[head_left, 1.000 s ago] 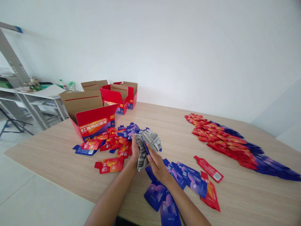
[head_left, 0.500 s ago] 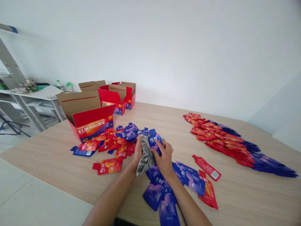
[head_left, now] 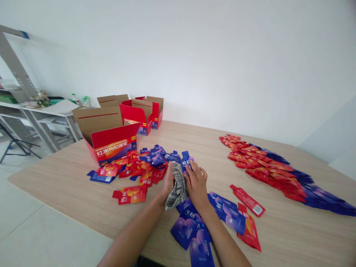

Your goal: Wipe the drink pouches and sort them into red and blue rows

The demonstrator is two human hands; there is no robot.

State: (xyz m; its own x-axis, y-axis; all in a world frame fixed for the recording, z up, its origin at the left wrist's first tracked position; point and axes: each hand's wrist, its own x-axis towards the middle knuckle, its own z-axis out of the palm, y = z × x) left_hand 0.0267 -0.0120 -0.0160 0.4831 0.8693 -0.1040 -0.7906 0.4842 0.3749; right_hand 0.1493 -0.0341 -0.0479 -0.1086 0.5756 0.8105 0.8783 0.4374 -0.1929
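Clasping striped cloth [head_left: 179, 187] in left hand [head_left: 168, 180], with fingertips hidden; pinching blue pouch [head_left: 185, 158] with right hand [head_left: 196, 185], just right of striped cloth, ideally keeping it flat.

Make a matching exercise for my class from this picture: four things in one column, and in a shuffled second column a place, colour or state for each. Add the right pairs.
1. Bundle
2. Front box
3. Wall
4. Right hand

A. white, behind the table
B. touching a blue pouch
C. red outside, open
D. grey-striped, in the left hand

Pairs: 1-D; 2-C; 3-A; 4-B
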